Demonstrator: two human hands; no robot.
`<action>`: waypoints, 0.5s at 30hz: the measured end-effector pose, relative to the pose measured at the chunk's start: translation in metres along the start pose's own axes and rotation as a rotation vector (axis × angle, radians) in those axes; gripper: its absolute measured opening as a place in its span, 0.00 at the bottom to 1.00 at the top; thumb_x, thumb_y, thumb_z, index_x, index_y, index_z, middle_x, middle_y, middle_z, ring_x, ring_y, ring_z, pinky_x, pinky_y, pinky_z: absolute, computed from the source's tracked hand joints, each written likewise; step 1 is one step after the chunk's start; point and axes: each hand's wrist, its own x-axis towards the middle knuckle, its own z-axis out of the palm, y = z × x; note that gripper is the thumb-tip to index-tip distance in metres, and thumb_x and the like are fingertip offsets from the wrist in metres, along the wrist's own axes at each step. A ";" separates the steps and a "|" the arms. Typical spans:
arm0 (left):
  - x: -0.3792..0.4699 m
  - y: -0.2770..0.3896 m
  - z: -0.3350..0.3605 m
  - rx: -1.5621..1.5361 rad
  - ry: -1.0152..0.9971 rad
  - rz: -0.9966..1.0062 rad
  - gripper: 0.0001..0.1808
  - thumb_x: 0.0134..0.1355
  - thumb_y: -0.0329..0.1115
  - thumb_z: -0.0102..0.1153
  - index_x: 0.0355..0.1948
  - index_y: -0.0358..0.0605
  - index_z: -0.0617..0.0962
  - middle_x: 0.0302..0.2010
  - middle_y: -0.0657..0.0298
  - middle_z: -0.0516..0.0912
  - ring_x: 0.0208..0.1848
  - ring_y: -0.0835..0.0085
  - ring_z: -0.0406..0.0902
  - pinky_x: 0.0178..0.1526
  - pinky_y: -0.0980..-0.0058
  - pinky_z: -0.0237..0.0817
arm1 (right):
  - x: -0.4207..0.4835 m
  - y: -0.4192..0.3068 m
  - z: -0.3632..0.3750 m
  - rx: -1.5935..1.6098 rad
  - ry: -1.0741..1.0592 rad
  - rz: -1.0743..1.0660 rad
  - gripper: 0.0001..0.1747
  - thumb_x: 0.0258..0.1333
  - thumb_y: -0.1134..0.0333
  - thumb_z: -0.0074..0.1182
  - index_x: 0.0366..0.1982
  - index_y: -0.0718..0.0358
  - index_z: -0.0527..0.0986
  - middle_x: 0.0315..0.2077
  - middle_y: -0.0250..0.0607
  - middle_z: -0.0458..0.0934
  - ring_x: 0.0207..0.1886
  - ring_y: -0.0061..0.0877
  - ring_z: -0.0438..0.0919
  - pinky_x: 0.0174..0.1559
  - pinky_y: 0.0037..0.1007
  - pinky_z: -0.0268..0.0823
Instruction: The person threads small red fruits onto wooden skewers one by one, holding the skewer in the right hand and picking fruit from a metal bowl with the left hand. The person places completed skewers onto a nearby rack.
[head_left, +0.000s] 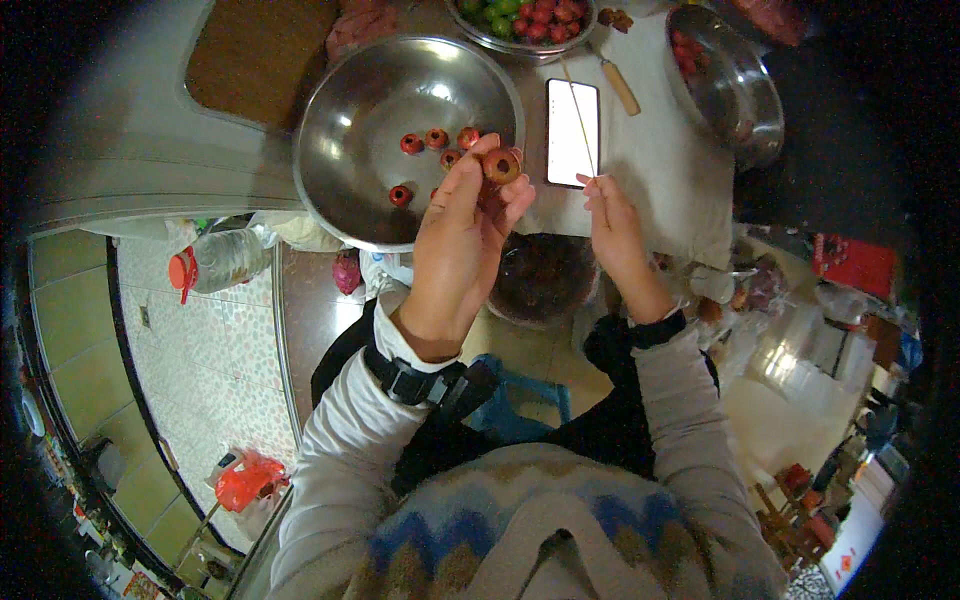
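My left hand (457, 244) is raised over the right rim of a wide stainless steel basin (360, 112). Between its thumb and fingers is a round red hawthorn fruit (491, 174) with a dark hole facing up. Several similar holed red fruits (411, 144) lie in the basin, some partly hidden by this hand. To the right, my right hand (619, 232) pinches the near end of a thin wooden skewer (576, 105), which points away from me. The skewer crosses above a lit smartphone (559, 142) on the pale tablecloth (645, 172).
A bowl of green and red fruit (517, 19) stands at the back. Beside it lies a wooden-handled tool (619, 88). Another metal basin (739, 112) with red fruit is at right. Below the table edge are a dark round container (544, 281) and a blue plastic stool (525, 401).
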 end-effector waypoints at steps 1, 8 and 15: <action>-0.001 0.002 0.000 -0.007 0.017 -0.018 0.20 0.69 0.42 0.37 0.55 0.42 0.69 0.48 0.60 0.74 0.43 0.73 0.74 0.51 0.73 0.67 | 0.000 0.002 0.002 -0.014 -0.009 0.004 0.14 0.65 0.62 0.36 0.40 0.65 0.69 0.41 0.50 0.77 0.43 0.44 0.75 0.45 0.38 0.65; -0.006 0.011 0.003 -0.040 0.019 -0.068 0.23 0.69 0.46 0.34 0.54 0.41 0.69 0.45 0.58 0.76 0.42 0.72 0.75 0.50 0.72 0.68 | 0.002 0.001 0.005 -0.035 0.027 0.044 0.14 0.65 0.63 0.36 0.40 0.66 0.69 0.40 0.50 0.77 0.44 0.43 0.75 0.46 0.37 0.65; -0.007 0.013 -0.001 -0.026 0.019 -0.060 0.22 0.69 0.46 0.35 0.53 0.41 0.70 0.45 0.58 0.76 0.42 0.72 0.74 0.50 0.72 0.68 | 0.003 -0.007 0.006 0.010 0.025 0.042 0.14 0.66 0.63 0.36 0.39 0.66 0.69 0.41 0.50 0.77 0.43 0.43 0.76 0.45 0.37 0.66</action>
